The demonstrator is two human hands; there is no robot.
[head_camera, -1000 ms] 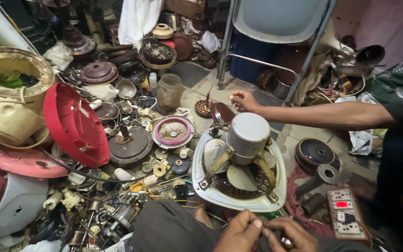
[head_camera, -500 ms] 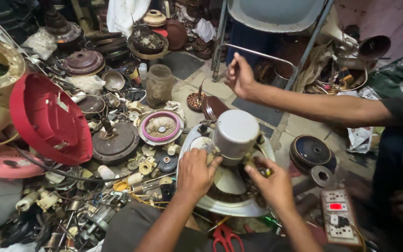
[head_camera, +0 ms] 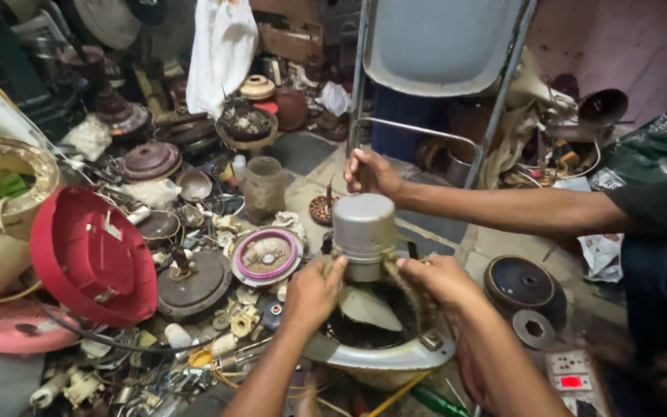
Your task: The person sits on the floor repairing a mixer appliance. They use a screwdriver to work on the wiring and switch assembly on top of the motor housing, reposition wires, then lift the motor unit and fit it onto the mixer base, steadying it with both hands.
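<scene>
A pale fan housing point(head_camera: 395, 357) with a grey cylindrical motor can point(head_camera: 363, 228) standing in its middle is tilted up in front of me. My left hand point(head_camera: 314, 293) grips the housing's left side, thumb near the base of the can. My right hand point(head_camera: 440, 279) holds its right side, where brownish fluff clings. Another person's hand point(head_camera: 370, 173) reaches in from the right, just behind the can, fingers closed near a small round part point(head_camera: 324, 208); what it holds is unclear.
A red round cover point(head_camera: 90, 255) leans at left among scattered motor parts, a purple-rimmed disc point(head_camera: 265, 256) and a dull jar point(head_camera: 263, 188). A grey folding chair point(head_camera: 441, 46) stands behind. A dark round plate point(head_camera: 522, 284) and a switch box point(head_camera: 569, 374) lie at right.
My hands came up from my lap onto the housing and tilted it toward me. The other person's hand lifted, then dropped back close behind the motor can.
</scene>
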